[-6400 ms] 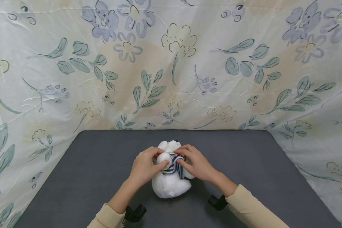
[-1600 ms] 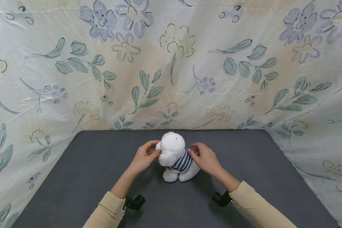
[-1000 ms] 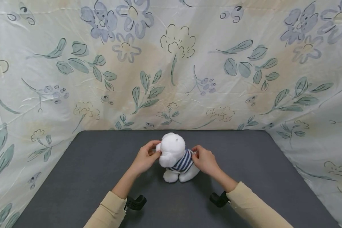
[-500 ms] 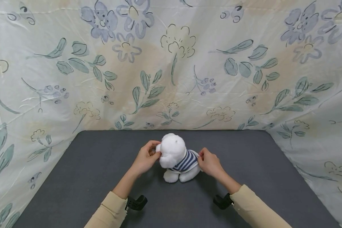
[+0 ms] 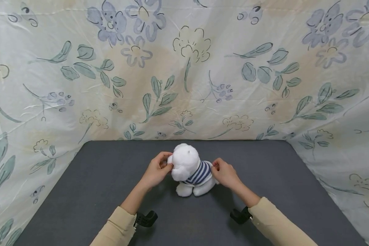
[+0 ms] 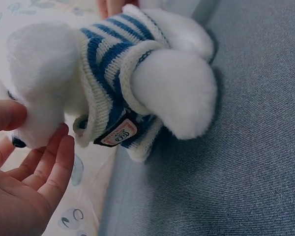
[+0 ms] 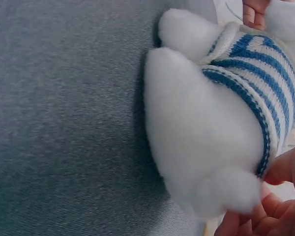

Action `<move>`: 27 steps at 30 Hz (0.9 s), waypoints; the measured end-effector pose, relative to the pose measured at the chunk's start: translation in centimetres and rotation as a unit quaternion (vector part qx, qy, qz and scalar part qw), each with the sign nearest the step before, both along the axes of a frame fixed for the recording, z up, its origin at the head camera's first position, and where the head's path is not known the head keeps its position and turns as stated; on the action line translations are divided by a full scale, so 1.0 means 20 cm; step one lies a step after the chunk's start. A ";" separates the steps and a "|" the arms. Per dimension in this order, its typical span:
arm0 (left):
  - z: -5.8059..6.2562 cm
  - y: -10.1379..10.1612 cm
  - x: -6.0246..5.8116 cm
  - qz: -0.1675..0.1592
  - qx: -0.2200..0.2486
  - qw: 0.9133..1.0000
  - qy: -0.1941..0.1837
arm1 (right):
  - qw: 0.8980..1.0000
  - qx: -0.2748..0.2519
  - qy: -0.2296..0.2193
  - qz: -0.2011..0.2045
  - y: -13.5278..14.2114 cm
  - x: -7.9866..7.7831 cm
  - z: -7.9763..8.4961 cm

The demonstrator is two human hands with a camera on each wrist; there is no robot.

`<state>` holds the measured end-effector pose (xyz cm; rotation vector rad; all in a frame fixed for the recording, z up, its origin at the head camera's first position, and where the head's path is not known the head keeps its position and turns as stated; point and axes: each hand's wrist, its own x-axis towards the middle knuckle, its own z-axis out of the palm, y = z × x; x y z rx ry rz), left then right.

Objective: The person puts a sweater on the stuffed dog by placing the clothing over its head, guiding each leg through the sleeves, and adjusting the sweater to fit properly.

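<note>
A white plush dog (image 5: pixel 186 158) stands on the table with its head to the left, wearing a blue-and-white striped knit sweater (image 5: pixel 199 173). My left hand (image 5: pixel 155 171) holds the dog's muzzle between thumb and fingers; the left wrist view shows the dark nose (image 6: pixel 18 142) beside them. At the dog's rear, my right hand (image 5: pixel 226 173) pinches the back hem of the sweater. In the right wrist view the hem (image 7: pixel 266 132) lies across the back, above a round tail (image 7: pixel 228 189). A sewn label (image 6: pixel 120 133) shows at the chest.
The dark grey table (image 5: pixel 110 191) has its far edge against a floral curtain (image 5: pixel 203 85), which also hangs along both sides. Black wrist-camera mounts (image 5: pixel 146 218) stick out inward from both cuffs.
Earlier the dog was tipped back with the sweater bunched at its neck; it now stands on the table. My right hand has moved right along its back, drawing the sweater hem rearward.
</note>
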<state>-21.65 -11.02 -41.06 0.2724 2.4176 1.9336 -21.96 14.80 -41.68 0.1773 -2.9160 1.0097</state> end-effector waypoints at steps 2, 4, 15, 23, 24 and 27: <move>0.00 0.00 0.00 -0.003 0.000 1.000 0.004 | 1.000 -0.002 -0.001 0.000 -0.01 -0.01 0.01; 0.00 0.00 0.00 -0.003 0.000 1.000 0.006 | 1.000 -0.001 -0.002 -0.002 -0.01 -0.03 0.02; -0.01 0.00 0.00 0.001 0.008 1.000 0.003 | 1.000 0.022 0.011 -0.001 -0.03 -0.08 0.02; -0.02 0.00 0.00 0.008 -0.004 1.000 0.011 | 0.999 0.039 0.034 0.004 -0.01 -0.07 -0.01; -0.02 0.00 0.00 0.008 -0.004 1.000 0.011 | 0.999 0.036 0.034 0.004 -0.01 -0.07 -0.01; -0.02 0.00 0.00 0.010 -0.006 1.000 0.008 | 0.999 0.035 0.040 -0.002 -0.01 -0.06 -0.02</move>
